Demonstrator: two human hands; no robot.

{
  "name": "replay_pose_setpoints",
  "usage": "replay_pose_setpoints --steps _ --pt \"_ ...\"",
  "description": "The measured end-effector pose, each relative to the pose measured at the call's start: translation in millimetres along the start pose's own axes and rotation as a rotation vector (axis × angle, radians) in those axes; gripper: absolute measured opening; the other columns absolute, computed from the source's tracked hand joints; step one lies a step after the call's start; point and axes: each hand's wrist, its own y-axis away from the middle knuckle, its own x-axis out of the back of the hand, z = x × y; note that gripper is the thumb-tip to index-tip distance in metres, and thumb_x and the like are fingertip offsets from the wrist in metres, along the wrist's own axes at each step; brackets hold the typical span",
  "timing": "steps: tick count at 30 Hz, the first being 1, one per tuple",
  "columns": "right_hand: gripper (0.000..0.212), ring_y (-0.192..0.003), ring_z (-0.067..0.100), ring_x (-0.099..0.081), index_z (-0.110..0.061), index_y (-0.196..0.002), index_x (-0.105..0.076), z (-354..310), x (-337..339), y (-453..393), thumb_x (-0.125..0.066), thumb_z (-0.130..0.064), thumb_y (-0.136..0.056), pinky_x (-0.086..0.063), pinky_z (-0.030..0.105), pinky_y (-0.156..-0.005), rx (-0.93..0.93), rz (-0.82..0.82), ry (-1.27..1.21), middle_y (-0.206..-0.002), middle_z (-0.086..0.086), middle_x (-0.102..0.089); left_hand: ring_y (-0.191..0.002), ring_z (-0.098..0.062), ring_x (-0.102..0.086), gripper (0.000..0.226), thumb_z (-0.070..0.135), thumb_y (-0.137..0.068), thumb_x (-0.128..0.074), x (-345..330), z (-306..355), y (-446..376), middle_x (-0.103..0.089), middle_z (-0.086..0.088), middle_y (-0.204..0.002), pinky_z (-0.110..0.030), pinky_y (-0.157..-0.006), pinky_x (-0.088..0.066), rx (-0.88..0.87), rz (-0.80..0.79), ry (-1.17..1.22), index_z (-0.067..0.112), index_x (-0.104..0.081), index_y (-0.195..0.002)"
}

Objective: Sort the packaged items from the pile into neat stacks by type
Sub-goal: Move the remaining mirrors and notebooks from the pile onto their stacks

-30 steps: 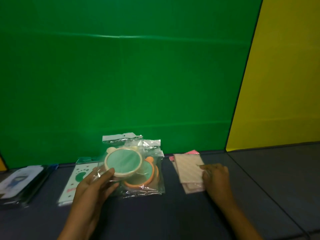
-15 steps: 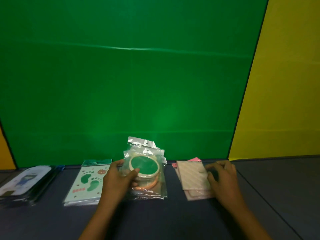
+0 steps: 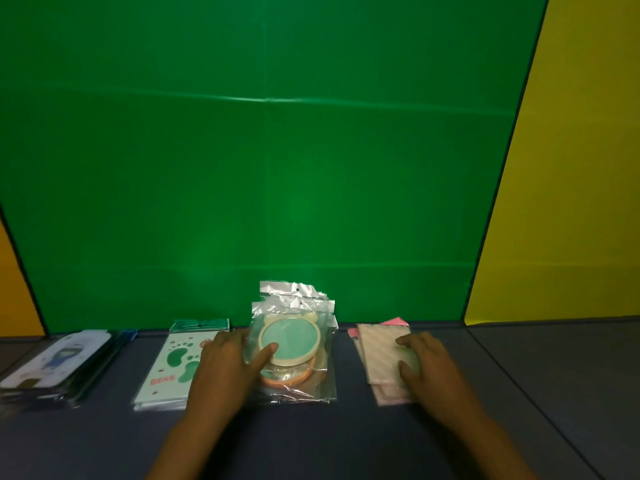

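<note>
Dark blue-grey is the table (image 3: 346, 445), and behind it stands a green backdrop (image 3: 263, 168) with a yellow panel (image 3: 571, 168) on the right. Four stacks lie in a row near the far edge. The stack of round mirrors (image 3: 294, 355) is in the middle, in clear bags; the top mirror has a cream rim with small ears and a mint face, and an orange rim shows under it. The left hand (image 3: 228, 372) holds this top bag, thumb on the face, fingers behind. The right hand (image 3: 427, 365) rests flat, fingers loosely spread, on the pink striped packets (image 3: 379, 351). The footprint cards (image 3: 169, 372) lie left of the mirrors, and the dark packets (image 3: 59, 365) lie at the far left.
</note>
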Motion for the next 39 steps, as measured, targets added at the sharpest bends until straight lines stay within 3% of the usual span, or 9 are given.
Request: replay_pose_setpoints --steps 5,9,20,24,39 --pt "0.043 -0.118 0.014 -0.048 -0.028 -0.133 -0.042 -14 -1 -8 -0.050 -0.044 -0.093 -0.042 0.029 -0.098 0.008 -0.057 0.069 -0.134 -0.005 -0.046 -0.103 -0.021 -0.056 0.070 0.074 -0.076 -0.044 14 -8 2 -0.060 -0.004 -0.116 -0.038 -0.087 -0.050 -0.010 -0.020 0.000 0.024 -0.054 -0.125" --pt "0.051 -0.120 0.014 -0.047 -0.027 -0.138 -0.038 -38 1 -10 -0.046 -0.052 -0.094 -0.042 0.030 -0.100 0.048 -0.052 0.126 -0.138 -0.004 -0.045 -0.112 -0.020 -0.054 0.060 0.060 -0.083 -0.052 27 -16 9 -0.055 -0.005 -0.127 -0.040 -0.094 -0.048 -0.048 -0.010 -0.006 0.022 -0.050 -0.130" --pt "0.049 -0.114 0.014 -0.049 -0.026 -0.130 -0.045 -147 0 11 -0.042 -0.058 -0.093 -0.042 0.029 -0.091 0.189 0.082 0.160 -0.125 -0.006 -0.052 -0.118 -0.017 -0.048 0.060 0.061 -0.088 -0.045 100 -77 33 -0.050 0.003 -0.130 -0.033 -0.094 -0.043 -0.262 0.080 -0.237 0.026 -0.044 -0.136" --pt "0.051 -0.118 0.015 -0.048 -0.028 -0.133 -0.042 -207 -18 28 -0.041 -0.059 -0.092 -0.040 0.030 -0.094 0.238 0.036 0.174 -0.131 -0.006 -0.049 -0.117 -0.023 -0.051 0.062 0.061 -0.087 -0.047 141 -120 50 -0.053 -0.004 -0.132 -0.037 -0.093 -0.046 -0.246 0.100 -0.316 0.020 -0.049 -0.134" --pt "0.062 -0.126 0.017 -0.042 -0.025 -0.141 -0.034 -458 -116 64 -0.040 -0.062 -0.092 -0.038 0.032 -0.103 0.496 -0.164 0.038 -0.141 -0.004 -0.043 -0.119 -0.016 -0.046 0.059 0.064 -0.089 -0.035 319 -304 142 -0.046 0.006 -0.130 -0.031 -0.094 -0.043 -0.039 0.173 -0.550 0.028 -0.042 -0.135"
